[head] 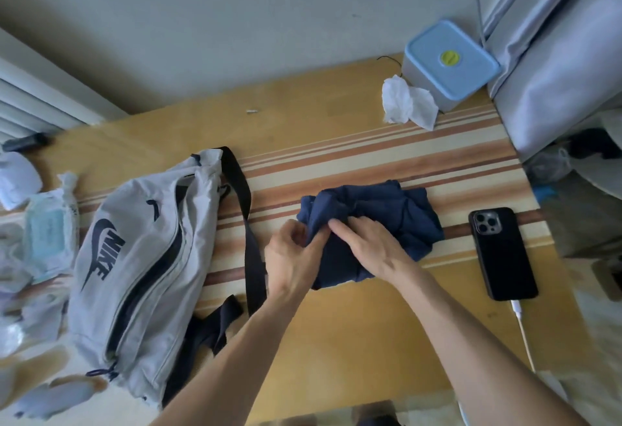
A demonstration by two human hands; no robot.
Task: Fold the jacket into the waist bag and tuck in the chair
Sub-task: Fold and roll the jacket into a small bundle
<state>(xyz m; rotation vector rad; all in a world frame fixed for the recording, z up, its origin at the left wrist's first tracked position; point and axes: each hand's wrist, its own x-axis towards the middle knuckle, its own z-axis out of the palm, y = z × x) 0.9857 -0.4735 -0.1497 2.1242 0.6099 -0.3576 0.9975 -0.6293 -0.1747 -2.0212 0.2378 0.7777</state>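
A navy blue jacket [393, 210] lies bunched into a small bundle on the wooden table [336, 334], right of centre. My left hand [292, 257] pinches the bundle's left edge between thumb and fingers. My right hand [373, 247] lies flat on top of the bundle, pressing it down. To the left lies the grey waist bag [141, 267] with a dark logo. Its main zip is open and its black strap [249, 230] trails between the bag and the jacket. No chair is in view.
A black phone [503, 254] with a white cable lies right of the jacket. A blue-lidded box [451, 62] and crumpled tissue [409, 102] sit at the back right. Wipes and plastic packets [47, 230] clutter the left edge. Grey bedding [565, 55] borders the table's right side.
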